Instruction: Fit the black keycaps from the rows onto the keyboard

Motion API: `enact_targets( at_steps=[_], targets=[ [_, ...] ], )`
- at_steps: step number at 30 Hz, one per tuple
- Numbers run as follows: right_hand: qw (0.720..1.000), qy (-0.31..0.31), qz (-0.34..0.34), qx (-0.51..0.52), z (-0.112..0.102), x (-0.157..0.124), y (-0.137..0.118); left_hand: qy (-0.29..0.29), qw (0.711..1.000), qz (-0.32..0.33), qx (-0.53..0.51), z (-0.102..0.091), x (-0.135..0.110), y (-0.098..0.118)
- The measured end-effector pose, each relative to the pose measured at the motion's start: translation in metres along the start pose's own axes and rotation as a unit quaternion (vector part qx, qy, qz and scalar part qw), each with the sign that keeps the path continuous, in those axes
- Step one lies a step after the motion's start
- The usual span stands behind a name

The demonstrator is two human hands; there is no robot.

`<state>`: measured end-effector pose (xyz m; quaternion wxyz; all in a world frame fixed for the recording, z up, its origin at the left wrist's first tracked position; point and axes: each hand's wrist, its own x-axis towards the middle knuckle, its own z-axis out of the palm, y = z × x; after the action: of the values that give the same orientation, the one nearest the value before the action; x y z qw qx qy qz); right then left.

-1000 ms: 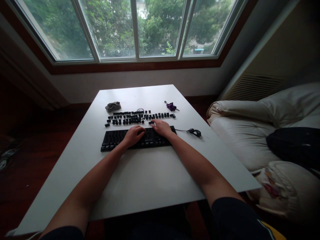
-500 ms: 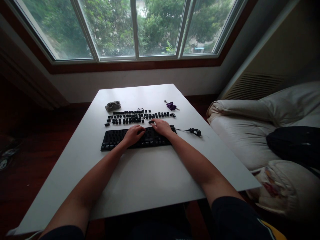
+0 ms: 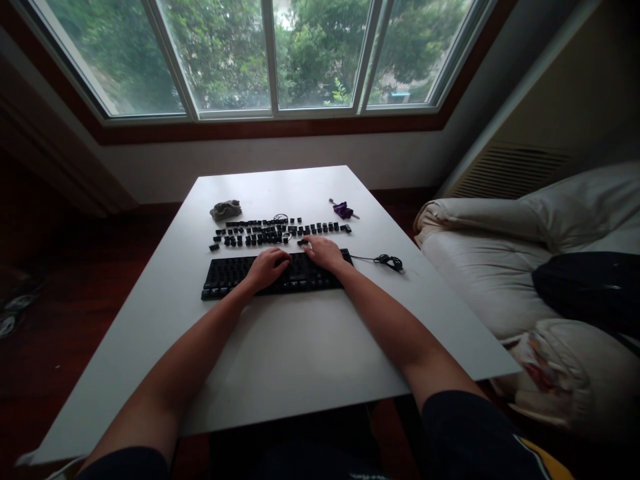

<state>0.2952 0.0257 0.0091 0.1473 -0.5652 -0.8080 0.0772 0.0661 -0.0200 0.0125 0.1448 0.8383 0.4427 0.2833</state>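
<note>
A black keyboard [image 3: 227, 277] lies across the white table, with some of its keycaps off. My left hand [image 3: 269, 268] rests on the middle of it, fingers bent over the keys and thumb held apart, with nothing seen in it. Over the keyboard's back edge, my right hand [image 3: 324, 252] has its fingertips closed at a small black keycap [image 3: 302, 242]; the exact grip is too small to make out. Behind the keyboard, loose black keycaps [image 3: 270, 237] stand in several uneven rows. A thin wire loop [image 3: 281, 217] lies among the back ones.
On the white table [image 3: 300, 360] a crumpled grey cloth [image 3: 226, 210] lies at the back left. A purple cloth item [image 3: 343, 211] with a thin stick is at the back right. The keyboard's coiled cable [image 3: 389, 262] lies to the right, near a cream sofa [image 3: 475, 267].
The view has tilted very slightly. Both hands stay in the same places on and over the keyboard.
</note>
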Motion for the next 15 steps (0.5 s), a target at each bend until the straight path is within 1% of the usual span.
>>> enact_targets(
  at_steps=[8, 15],
  targets=[
    [1.000, -0.009, 0.009, 0.000, -0.0024, -0.0010, -0.0019, -0.002, 1.000, 0.000, 0.004, -0.0003, -0.0001, 0.0010],
    [1.000, -0.003, -0.002, -0.001, -0.0014, -0.0002, -0.0002, 0.001, 1.000, 0.005, 0.008, 0.0006, -0.0003, 0.0000]
  ],
)
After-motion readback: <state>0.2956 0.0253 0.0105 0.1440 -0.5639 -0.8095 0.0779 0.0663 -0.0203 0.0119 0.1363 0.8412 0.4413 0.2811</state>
